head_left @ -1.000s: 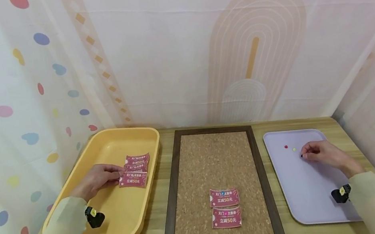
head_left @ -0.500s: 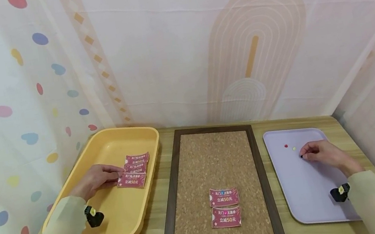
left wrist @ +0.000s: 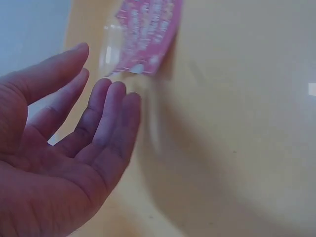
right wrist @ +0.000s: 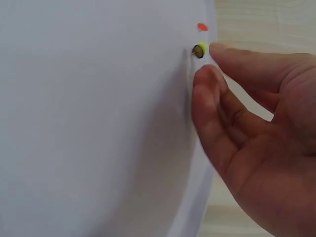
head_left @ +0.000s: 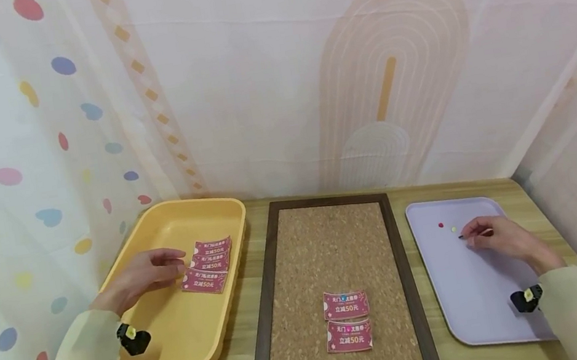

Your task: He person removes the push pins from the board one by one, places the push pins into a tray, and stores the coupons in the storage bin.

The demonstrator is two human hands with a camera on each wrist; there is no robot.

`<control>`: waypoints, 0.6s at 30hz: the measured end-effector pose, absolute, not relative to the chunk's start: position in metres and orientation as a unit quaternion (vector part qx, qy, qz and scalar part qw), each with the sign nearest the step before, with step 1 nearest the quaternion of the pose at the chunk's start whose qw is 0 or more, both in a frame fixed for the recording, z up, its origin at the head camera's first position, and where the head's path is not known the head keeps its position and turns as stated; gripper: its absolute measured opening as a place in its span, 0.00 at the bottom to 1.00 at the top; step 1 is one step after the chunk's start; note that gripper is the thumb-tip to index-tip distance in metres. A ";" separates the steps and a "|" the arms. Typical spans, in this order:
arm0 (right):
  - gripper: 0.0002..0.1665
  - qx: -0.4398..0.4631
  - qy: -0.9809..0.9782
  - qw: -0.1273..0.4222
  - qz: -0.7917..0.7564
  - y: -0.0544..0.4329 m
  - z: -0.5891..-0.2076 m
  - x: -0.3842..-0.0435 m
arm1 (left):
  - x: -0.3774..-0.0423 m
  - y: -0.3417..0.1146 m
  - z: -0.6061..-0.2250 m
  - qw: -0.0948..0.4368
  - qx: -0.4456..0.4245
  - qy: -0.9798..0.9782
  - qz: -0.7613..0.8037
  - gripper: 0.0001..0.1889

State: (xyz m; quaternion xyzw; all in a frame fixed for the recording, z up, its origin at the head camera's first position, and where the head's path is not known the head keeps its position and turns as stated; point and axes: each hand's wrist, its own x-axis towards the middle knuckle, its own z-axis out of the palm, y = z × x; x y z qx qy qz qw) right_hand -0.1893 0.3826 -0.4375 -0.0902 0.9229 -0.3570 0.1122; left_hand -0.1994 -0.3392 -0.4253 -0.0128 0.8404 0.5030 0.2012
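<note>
On the cork board (head_left: 332, 248), nr end: 2 maroon coupons, one above the other; upper coupon (head_left: 346, 304) w/ blue pin (head_left: 343, 297), lower coupon (head_left: 348, 335) w/ pink pin (head_left: 348, 329).

L of board: yellow tray (head_left: 193, 331), holding 3 coupons in a row along its board side, i.e. far coupon (head_left: 212, 246), mid. coupon (head_left: 210, 262), near coupon (head_left: 205, 281).

Also L of board: L hand (head_left: 143, 276), over yellow tray; thumb & fingers apart, nothing gripped, tips just beside near coupon (contact: can't tell).

R of board: lilac tray (head_left: 475, 307), w/ red pin (head_left: 441, 225), yellow pin (head_left: 453, 229), dark pin (right wrist: 198, 51).

Also R of board: R hand (head_left: 498, 235), thumb & fingertips close w/ small gap in wrist view, dark pin right at tips; whether pinched, can't tell.

Change: L hand's tips, over near coupon's edge ½ sec. ago, now off it & spread; R hand approx. same spot.

Meaning (judged): near coupon prob. loose, not picked up; nothing added to board; dark pin's pickup unconfirmed.
</note>
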 end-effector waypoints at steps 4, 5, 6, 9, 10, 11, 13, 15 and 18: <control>0.09 -0.097 0.927 0.082 -0.353 0.377 -0.432 -0.186 | -0.196 -0.337 -0.416 0.168 0.001 0.850 0.500 0.29; 0.10 -0.098 0.928 0.075 -0.352 0.375 -0.431 -0.185 | -0.195 -0.334 -0.414 0.151 0.007 0.855 0.496 0.28; 0.10 -0.099 0.930 0.067 -0.348 0.373 -0.429 -0.184 | -0.194 -0.331 -0.411 0.132 0.010 0.860 0.494 0.27; 0.11 -0.094 0.938 0.039 -0.332 0.367 -0.423 -0.180 | -0.189 -0.318 -0.402 0.071 0.018 0.876 0.477 0.25; 0.12 -0.092 0.940 0.029 -0.328 0.365 -0.421 -0.178 | -0.187 -0.313 -0.400 0.053 0.023 0.879 0.473 0.24; 0.13 -0.088 0.942 0.020 -0.324 0.363 -0.418 -0.176 | -0.185 -0.308 -0.397 0.038 0.025 0.881 0.471 0.23; 0.14 -0.079 0.945 0.007 -0.318 0.358 -0.413 -0.172 | -0.180 -0.297 -0.393 0.015 0.024 0.879 0.475 0.23; 0.16 -0.075 0.944 -0.007 -0.320 0.352 -0.408 -0.168 | -0.175 -0.287 -0.390 -0.004 0.025 0.875 0.484 0.21; 0.15 -0.069 0.942 -0.035 -0.327 0.341 -0.404 -0.162 | -0.168 -0.273 -0.385 -0.023 0.030 0.863 0.503 0.20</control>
